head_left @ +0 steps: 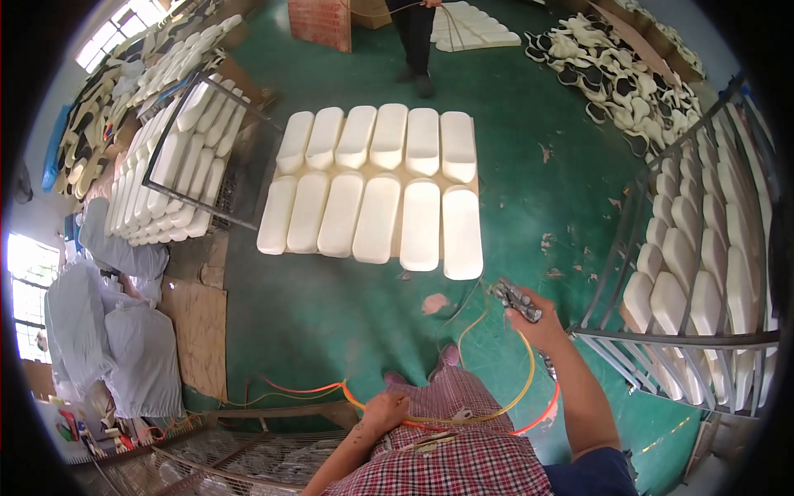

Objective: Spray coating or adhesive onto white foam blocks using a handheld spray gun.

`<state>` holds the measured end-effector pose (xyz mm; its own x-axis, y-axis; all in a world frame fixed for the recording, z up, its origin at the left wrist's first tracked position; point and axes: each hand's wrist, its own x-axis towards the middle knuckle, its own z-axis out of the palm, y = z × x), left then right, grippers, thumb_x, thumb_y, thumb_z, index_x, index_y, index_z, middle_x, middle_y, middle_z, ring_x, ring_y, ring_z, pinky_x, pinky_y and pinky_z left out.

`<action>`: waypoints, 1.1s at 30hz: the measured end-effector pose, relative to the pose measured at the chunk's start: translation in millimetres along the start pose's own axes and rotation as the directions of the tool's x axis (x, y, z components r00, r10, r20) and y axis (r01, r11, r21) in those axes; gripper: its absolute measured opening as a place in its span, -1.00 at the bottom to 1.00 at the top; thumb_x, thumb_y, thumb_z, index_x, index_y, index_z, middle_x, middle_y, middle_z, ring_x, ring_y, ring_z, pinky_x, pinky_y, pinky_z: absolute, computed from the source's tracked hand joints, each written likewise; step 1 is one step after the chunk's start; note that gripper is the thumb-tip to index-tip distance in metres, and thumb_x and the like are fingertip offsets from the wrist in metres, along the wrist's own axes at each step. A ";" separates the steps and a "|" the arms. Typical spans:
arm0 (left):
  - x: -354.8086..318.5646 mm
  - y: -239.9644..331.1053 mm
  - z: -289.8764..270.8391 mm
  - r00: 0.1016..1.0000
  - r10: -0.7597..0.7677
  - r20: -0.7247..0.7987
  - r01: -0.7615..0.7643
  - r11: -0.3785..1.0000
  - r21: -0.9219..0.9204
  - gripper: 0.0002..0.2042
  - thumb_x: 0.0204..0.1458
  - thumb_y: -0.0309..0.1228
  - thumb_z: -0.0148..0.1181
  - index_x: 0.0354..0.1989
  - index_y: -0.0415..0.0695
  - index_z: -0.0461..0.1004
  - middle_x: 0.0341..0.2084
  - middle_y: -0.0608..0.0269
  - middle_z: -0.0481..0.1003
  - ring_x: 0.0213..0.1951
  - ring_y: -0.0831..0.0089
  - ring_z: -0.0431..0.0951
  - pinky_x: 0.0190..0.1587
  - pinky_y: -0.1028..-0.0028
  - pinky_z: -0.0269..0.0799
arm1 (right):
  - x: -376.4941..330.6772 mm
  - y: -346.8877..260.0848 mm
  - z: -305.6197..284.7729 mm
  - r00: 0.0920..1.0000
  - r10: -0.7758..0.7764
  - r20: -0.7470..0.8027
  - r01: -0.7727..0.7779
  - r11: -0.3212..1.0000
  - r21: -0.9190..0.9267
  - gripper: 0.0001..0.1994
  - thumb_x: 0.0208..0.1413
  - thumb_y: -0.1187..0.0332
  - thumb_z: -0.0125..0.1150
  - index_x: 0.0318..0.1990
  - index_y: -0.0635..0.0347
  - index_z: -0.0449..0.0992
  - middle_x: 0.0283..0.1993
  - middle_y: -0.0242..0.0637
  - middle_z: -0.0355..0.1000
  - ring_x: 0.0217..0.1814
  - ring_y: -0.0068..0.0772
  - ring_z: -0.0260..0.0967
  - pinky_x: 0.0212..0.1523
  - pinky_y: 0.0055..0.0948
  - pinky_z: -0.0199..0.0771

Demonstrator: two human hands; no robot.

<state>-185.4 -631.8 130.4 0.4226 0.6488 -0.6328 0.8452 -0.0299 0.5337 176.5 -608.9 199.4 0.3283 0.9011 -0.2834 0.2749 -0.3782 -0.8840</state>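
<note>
My right hand [536, 321] is wrapped round a metal spray gun [514, 299], held out over the green floor near the front right corner of the foam pads. A yellow hose [530, 364] and an orange hose [542, 416] loop from the gun toward my body. My left hand [385, 411] is closed at my lap, with the orange hose passing through it; its fingertips are partly hidden. Ahead of me, several white, rounded oblong foam pads [379, 217] lie in two rows on a flat tan board [385, 177].
Metal racks of similar pads stand at left [201, 198] and right [699, 337]. Grey bags [136, 355] sit at the left beside a cardboard sheet [198, 331]. A wire mesh frame [215, 459] is at lower left. Another person [413, 41] stands beyond the pads; foam pieces [616, 87] are heaped far right.
</note>
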 end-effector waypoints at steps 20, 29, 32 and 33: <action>10.4 25.8 25.3 0.999 -0.027 0.039 0.026 1.000 0.007 -0.67 0.07 -0.12 -0.02 -0.33 -0.11 0.53 -0.42 -0.08 0.51 -0.29 -0.05 0.51 -0.22 0.09 0.40 | 31.7 16.3 -24.7 0.985 -0.100 -0.141 0.108 0.993 0.053 -0.57 -0.02 0.35 0.28 0.02 0.32 0.41 -0.30 -0.23 0.51 -0.26 -0.53 0.43 -0.22 -0.50 0.43; 5.1 20.3 26.2 0.998 -0.022 0.061 0.023 1.000 -0.001 -0.66 0.07 -0.12 -0.04 -0.35 -0.14 0.51 -0.41 -0.09 0.51 -0.27 -0.05 0.51 -0.21 0.09 0.40 | 26.0 18.6 -16.9 0.974 -0.136 -0.179 0.148 0.987 0.055 -0.59 -0.01 0.37 0.27 0.02 0.30 0.40 -0.36 -0.28 0.50 -0.35 -0.59 0.39 -0.31 -0.55 0.41; 3.9 16.8 28.5 0.998 -0.016 0.056 0.017 1.000 -0.021 -0.67 0.07 -0.13 -0.04 -0.36 -0.15 0.51 -0.41 -0.09 0.51 -0.28 -0.06 0.50 -0.22 0.09 0.40 | 25.0 13.7 -14.8 0.978 -0.119 -0.174 0.132 0.989 0.063 -0.59 -0.01 0.37 0.27 0.02 0.31 0.40 -0.36 -0.29 0.50 -0.35 -0.59 0.39 -0.30 -0.55 0.40; 4.3 16.5 26.8 0.998 -0.015 0.062 0.016 1.000 -0.017 -0.67 0.06 -0.13 -0.04 -0.36 -0.15 0.51 -0.42 -0.09 0.51 -0.28 -0.06 0.50 -0.22 0.09 0.40 | 25.9 10.4 -13.3 0.983 -0.058 -0.175 0.078 0.991 0.108 -0.59 0.00 0.37 0.27 0.02 0.31 0.40 -0.36 -0.29 0.49 -0.34 -0.59 0.39 -0.29 -0.55 0.40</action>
<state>-160.9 -649.8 121.4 0.4294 0.6006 -0.6745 0.8462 -0.0065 0.5329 199.9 -592.3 187.9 0.4651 0.8703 -0.1623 0.2004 -0.2821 -0.9382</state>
